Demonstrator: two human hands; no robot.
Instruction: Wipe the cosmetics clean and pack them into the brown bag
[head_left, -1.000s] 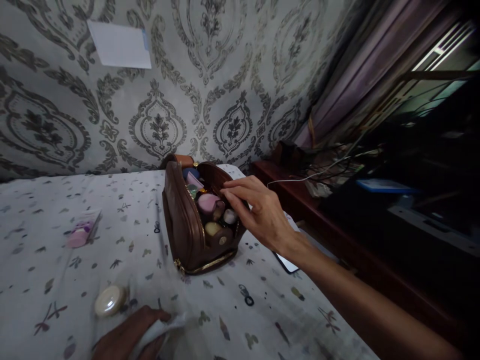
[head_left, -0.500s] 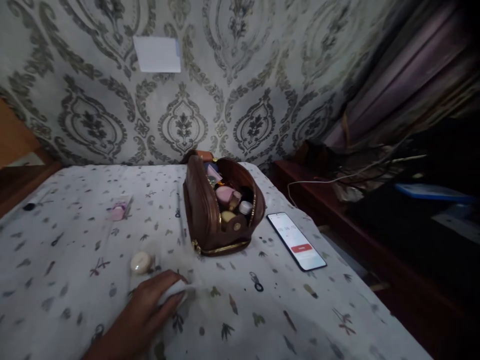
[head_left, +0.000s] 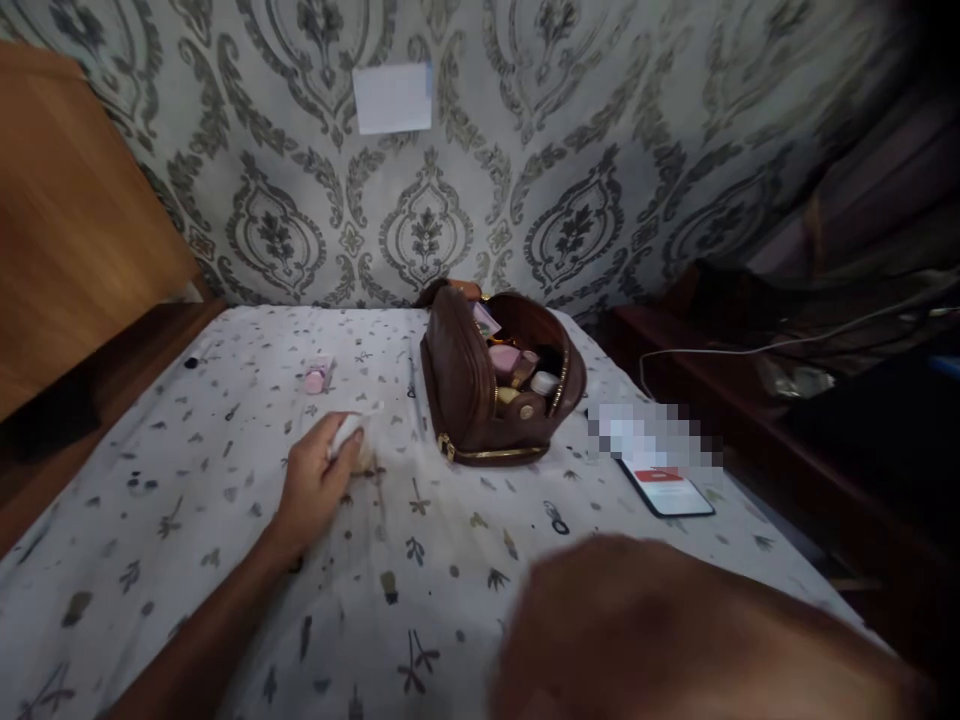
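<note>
My left hand (head_left: 319, 475) is closed around a small white object (head_left: 346, 436), perhaps a tube, above the patterned white cloth. Just behind those fingers, a round cream-coloured item (head_left: 365, 458) is partly hidden. My right hand (head_left: 622, 620) is a large blur at the bottom; its fingers cannot be made out. An open brown bag (head_left: 480, 400) with gold zips stands beyond both hands, holding pink, white and yellow cosmetic items. Back left of it lies a small pink item (head_left: 316, 377).
A phone (head_left: 671, 492) lies right of the bag, its upper part pixelated. A white cable (head_left: 705, 351) runs over the dark red ledge at the right. The patterned wall bears a white card (head_left: 394, 98). An orange-brown wooden panel (head_left: 82, 220) stands at the left.
My left hand has moved forward with the white object, up to the round cream item. My right hand has come into view at the bottom. The view has shifted left.
</note>
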